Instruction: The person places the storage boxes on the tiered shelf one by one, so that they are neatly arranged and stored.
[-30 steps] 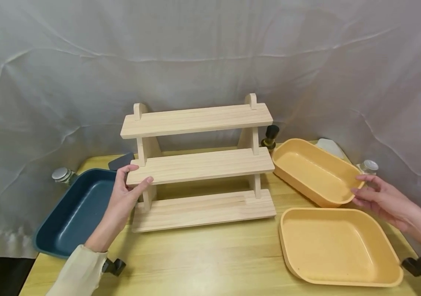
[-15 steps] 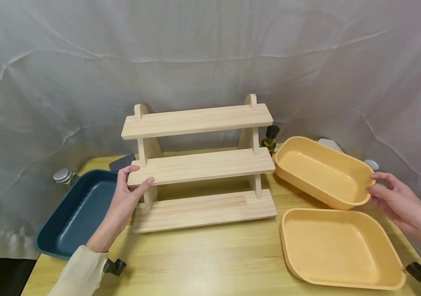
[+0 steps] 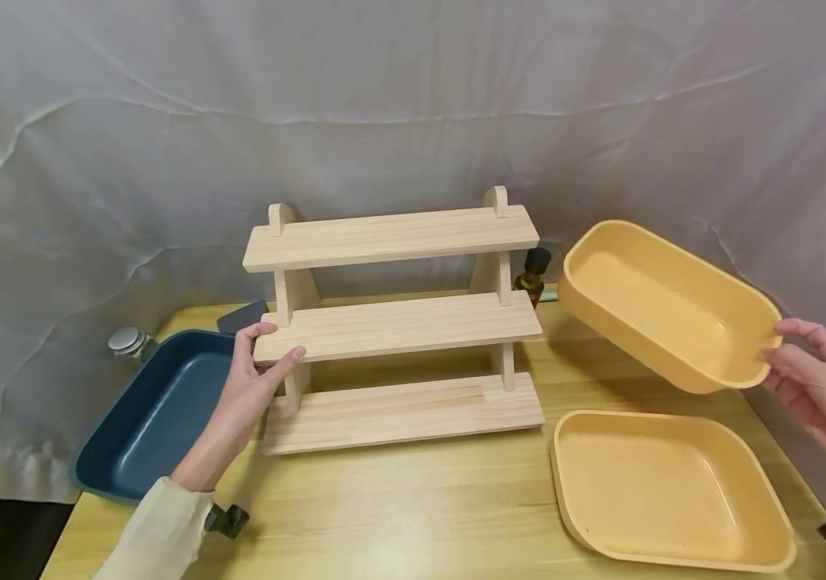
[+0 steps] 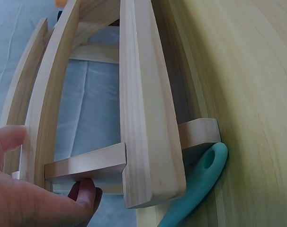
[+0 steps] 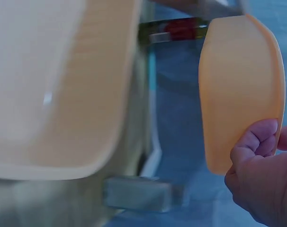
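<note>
My left hand [image 3: 242, 387] grips the left end of the middle board of a pale wooden three-tier display stand [image 3: 398, 322]. In the left wrist view the thumb and fingers sit around the board, next to a side support. My right hand [image 3: 819, 383] pinches the right end wall of a deep yellow plastic bin [image 3: 674, 310], thumb on one side and fingers on the other. That bin is raised above the table and tilted, nothing visible in it. A second, wider yellow bin [image 3: 652, 483] lies on the table in front of it.
A dark blue bin [image 3: 159, 411] stands at the left, with a silver-lidded jar [image 3: 125, 341] and a dark flat piece [image 3: 242, 316] behind it. A dark-capped bottle [image 3: 532, 274] stands behind the stand's right end. A teal handle [image 4: 200, 184] lies beside the stand's left side.
My right hand has lifted the deep yellow bin off the table and moved it up and to the right. My left hand stays on the stand.
</note>
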`<state>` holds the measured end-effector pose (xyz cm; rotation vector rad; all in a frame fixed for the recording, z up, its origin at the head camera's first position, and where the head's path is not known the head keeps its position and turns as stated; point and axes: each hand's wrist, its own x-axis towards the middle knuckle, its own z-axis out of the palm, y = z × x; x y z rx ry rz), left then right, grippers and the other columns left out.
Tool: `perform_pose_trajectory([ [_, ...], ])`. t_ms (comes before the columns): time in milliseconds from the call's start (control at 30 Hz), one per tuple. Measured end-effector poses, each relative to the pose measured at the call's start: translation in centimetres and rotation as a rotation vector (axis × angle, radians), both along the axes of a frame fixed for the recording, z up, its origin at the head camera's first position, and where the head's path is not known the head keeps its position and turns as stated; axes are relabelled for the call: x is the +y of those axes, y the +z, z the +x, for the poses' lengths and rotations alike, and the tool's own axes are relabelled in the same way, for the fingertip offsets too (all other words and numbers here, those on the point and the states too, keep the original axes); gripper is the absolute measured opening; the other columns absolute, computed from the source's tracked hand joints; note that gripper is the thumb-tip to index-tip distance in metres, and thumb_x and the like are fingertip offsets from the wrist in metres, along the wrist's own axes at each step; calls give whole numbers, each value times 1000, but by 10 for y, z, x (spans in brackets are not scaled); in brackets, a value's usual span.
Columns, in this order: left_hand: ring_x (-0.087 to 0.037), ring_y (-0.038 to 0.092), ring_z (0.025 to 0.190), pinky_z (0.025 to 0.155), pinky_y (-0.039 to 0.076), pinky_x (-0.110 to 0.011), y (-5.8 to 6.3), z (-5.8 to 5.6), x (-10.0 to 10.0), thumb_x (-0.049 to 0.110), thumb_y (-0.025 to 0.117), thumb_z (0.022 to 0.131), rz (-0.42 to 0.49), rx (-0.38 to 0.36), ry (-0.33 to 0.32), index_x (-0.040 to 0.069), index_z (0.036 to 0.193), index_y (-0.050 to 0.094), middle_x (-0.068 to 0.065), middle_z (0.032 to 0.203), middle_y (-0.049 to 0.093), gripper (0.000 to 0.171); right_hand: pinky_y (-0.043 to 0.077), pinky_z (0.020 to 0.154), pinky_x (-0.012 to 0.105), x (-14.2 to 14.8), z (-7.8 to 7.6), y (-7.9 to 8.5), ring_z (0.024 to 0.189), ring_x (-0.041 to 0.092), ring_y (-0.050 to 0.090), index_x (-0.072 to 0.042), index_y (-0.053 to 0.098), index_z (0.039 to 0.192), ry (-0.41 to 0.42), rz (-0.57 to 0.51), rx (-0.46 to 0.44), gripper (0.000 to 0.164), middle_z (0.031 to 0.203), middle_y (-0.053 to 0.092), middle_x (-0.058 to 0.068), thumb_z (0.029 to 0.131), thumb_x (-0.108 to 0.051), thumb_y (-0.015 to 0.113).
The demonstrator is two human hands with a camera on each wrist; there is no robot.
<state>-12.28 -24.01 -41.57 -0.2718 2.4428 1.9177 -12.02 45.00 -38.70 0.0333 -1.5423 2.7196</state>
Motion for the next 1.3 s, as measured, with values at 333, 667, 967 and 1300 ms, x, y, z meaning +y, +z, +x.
perform_pose_trajectory([
  [333, -27, 48, 116, 89, 47, -43, 1, -1, 1, 40, 74, 106, 5, -3, -5, 18, 157, 26, -14, 165, 25, 73, 65, 69, 40, -9, -26, 47, 77, 34, 77, 5, 60, 123, 65, -169, 126, 37, 100, 74, 27, 105, 25, 35],
  [667, -30, 48, 121, 92, 44, -47, 2, -5, 4, 39, 72, 108, 11, 6, -28, 19, 155, 24, -14, 168, 21, 71, 64, 69, 34, -54, -60, 102, 85, 24, 75, 0, 59, 126, -15, 77, 119, 32, 113, 71, 16, 107, 20, 43],
  [967, -30, 49, 121, 90, 45, -46, -1, -7, 8, 39, 72, 108, 8, 1, -27, 18, 156, 24, -17, 164, 25, 72, 59, 65, 28, -106, -89, 134, 66, 16, 59, -2, 59, 128, 98, 157, 73, 30, 109, 65, 11, 107, 17, 49],
  [1300, -30, 49, 124, 92, 48, -46, -1, -9, 12, 37, 71, 109, 18, -4, -34, 20, 158, 23, -15, 165, 24, 71, 55, 65, 26, -165, -127, 153, 68, 17, 56, -3, 59, 130, 155, 250, 16, 29, 114, 62, 12, 106, 13, 57],
])
